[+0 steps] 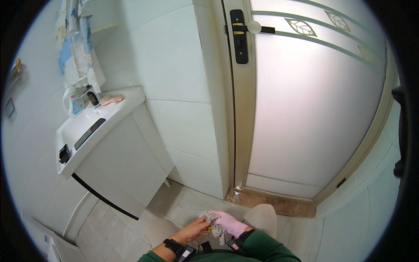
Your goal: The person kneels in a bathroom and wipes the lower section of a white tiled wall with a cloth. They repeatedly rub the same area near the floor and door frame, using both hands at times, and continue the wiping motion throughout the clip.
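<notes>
Both my hands meet low in front of my body, between my knees. My right hand [230, 223] wears a pink glove and grips a crumpled grey cloth [222, 239], part of which hangs down below it. From the other side, my bare left hand [197, 229] has its fingers closed on the same cloth. A small yellow patch [210, 229] shows between the hands, too small to make out. Dark bands with small devices sit on both wrists.
To the left stands a white washbasin [139, 97] on a cabinet, holding a white bottle [72, 103], a pinkish cloth-like item [112, 100], a dark flat object [90, 133] and a small black thing [64, 153]. Ahead is a frosted glass door [305, 109] with a black handle plate [238, 43].
</notes>
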Demonstrator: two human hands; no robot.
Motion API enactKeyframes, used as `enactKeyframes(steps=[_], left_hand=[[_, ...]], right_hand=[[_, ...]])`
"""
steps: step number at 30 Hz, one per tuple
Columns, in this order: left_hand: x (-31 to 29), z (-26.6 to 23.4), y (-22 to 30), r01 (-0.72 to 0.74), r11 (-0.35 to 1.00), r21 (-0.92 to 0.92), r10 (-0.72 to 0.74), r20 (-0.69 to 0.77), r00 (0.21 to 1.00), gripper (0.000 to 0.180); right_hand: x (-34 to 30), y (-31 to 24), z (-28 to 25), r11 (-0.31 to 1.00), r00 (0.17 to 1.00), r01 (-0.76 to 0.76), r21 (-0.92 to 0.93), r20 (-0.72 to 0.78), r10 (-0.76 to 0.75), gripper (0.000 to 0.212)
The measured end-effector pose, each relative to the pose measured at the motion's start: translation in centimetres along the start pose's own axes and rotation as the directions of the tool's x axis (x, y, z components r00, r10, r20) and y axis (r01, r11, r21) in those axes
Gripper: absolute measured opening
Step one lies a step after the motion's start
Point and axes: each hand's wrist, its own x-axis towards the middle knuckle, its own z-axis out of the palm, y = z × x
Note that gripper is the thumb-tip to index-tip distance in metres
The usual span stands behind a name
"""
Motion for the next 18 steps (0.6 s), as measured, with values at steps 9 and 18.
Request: enactKeyframes(steps=[9,18], left_hand=[[-7.8,-11.6,-1.5,-0.019,0.244,0.970,0.844,-0.203,0.496,0.039],[-8.2,-14.8,-6.0,-0.048,0.634,0.772,0.713,-0.559,0.422,0.033]], right_hand=[[2.8,-13.3,-3.2,0.905,0.808,0.423,0.035,-0.468,-0.359,0.040],[4.7,-39.1,4.6,-0.108,-0.043,0.575,-0.811,0.102,-0.994,0.054]])
